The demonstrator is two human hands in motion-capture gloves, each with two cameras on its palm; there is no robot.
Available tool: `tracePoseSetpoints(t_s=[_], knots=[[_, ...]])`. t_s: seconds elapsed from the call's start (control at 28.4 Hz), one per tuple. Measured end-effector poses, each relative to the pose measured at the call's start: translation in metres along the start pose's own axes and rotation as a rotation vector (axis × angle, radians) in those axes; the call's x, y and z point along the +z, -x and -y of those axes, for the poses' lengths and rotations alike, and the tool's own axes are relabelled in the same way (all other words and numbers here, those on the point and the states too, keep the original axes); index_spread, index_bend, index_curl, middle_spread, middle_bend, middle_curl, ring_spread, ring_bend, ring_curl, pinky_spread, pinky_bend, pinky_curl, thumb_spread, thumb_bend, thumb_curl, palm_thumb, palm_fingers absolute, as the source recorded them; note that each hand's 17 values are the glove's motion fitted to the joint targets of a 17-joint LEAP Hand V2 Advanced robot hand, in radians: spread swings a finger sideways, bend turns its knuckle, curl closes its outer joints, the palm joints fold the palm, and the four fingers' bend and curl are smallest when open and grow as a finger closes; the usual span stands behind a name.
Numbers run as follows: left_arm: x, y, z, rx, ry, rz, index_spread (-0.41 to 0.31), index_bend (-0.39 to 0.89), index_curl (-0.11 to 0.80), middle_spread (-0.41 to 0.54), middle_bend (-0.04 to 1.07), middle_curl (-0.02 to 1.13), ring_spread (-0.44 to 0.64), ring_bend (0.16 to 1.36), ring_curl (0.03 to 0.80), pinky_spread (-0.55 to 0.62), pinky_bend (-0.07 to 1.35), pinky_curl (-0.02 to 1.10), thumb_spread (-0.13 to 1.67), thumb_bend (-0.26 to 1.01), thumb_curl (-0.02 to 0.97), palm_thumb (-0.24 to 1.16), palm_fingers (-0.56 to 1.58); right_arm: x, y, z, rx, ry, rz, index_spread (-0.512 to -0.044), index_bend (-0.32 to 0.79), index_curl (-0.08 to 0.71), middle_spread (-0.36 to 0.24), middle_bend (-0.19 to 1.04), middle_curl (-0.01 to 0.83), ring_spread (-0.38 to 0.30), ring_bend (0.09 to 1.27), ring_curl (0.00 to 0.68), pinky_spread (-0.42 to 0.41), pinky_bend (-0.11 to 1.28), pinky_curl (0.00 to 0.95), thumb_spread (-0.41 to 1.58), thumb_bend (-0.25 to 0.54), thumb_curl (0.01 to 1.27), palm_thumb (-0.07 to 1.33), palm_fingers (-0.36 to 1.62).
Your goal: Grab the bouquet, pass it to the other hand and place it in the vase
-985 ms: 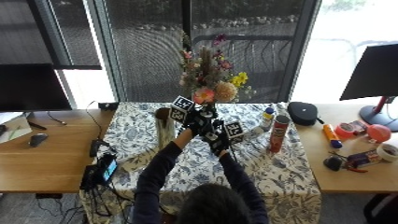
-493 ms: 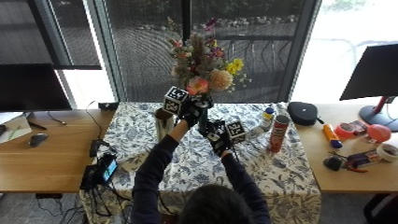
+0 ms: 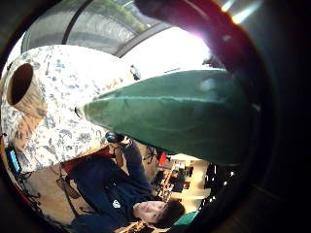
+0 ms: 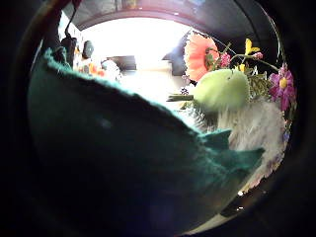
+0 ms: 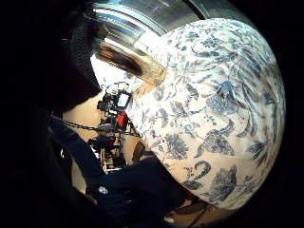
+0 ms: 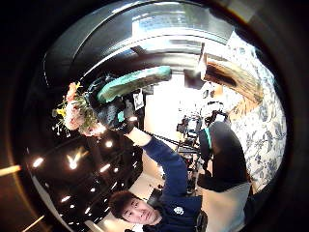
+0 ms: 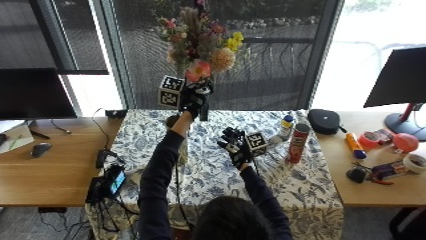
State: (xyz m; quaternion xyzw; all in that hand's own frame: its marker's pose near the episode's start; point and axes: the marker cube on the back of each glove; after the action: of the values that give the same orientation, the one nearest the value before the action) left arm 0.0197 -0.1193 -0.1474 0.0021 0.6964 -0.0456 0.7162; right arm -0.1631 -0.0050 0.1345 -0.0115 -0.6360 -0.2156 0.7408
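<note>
A blue-flowered cloth (image 7: 219,180) covers the middle table (image 7: 53,177), wooden desks either side. Dark mesh screens (image 7: 266,50) hang before bright windows (image 7: 373,35); a monitor (image 7: 33,92), perhaps switched off, stands left.

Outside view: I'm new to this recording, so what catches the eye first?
The bouquet, gripped by the left hand and raised high before the window. Lower, the right hand hovers open over the floral tablecloth, with a red can standing beside it.

Vase (image 7: 174,120) mostly hidden behind left forearm; bouquet (image 7: 200,42) top cut off.
</note>
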Motion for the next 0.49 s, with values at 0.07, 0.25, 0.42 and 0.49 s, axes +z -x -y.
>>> tracePoseSetpoints(t_s=[0.07,0.25,0.42,0.49], knots=[[-0.011,-0.009,0.002,0.013,-0.057,-0.006,-0.200,0.29,0.596,-0.232,0.54,0.60,-0.27,0.48,0.445,-0.10,0.12,0.25,0.69,-0.02,0.667,1.07,0.94,-0.002,-0.001,-0.001,0.035,-0.010,0.016,-0.325,0.04,0.245,-0.096,0.15,0.399,-0.082,0.50,0.383,0.101,0.67,0.409,1.03,-0.028,0.39,0.91,0.34],[-0.033,-0.021,0.006,0.037,-0.240,-0.014,-0.202,0.29,0.607,-0.233,0.53,0.60,-0.27,0.48,0.449,-0.10,0.12,0.25,0.69,-0.02,0.674,1.06,0.94,-0.004,0.000,-0.006,0.077,-0.023,0.016,-0.330,0.07,0.218,-0.064,0.16,0.375,-0.054,0.51,0.373,0.146,0.70,0.404,1.03,-0.021,0.40,0.90,0.29],[-0.051,-0.015,0.018,0.041,-0.396,-0.021,-0.202,0.28,0.617,-0.233,0.53,0.61,-0.27,0.48,0.452,-0.10,0.12,0.25,0.69,-0.02,0.679,1.06,0.94,-0.002,0.002,-0.012,0.060,-0.017,-0.005,-0.330,0.10,0.207,-0.051,0.17,0.362,-0.027,0.52,0.364,0.182,0.70,0.391,1.04,-0.017,0.41,0.91,0.25],[-0.056,-0.013,0.021,0.036,-0.428,-0.020,-0.203,0.28,0.621,-0.234,0.53,0.61,-0.27,0.47,0.453,-0.10,0.12,0.25,0.69,-0.02,0.682,1.06,0.94,0.001,0.010,-0.016,0.020,-0.004,0.008,-0.331,0.10,0.205,-0.043,0.18,0.361,-0.019,0.52,0.360,0.190,0.69,0.387,1.04,-0.017,0.41,0.91,0.24]])
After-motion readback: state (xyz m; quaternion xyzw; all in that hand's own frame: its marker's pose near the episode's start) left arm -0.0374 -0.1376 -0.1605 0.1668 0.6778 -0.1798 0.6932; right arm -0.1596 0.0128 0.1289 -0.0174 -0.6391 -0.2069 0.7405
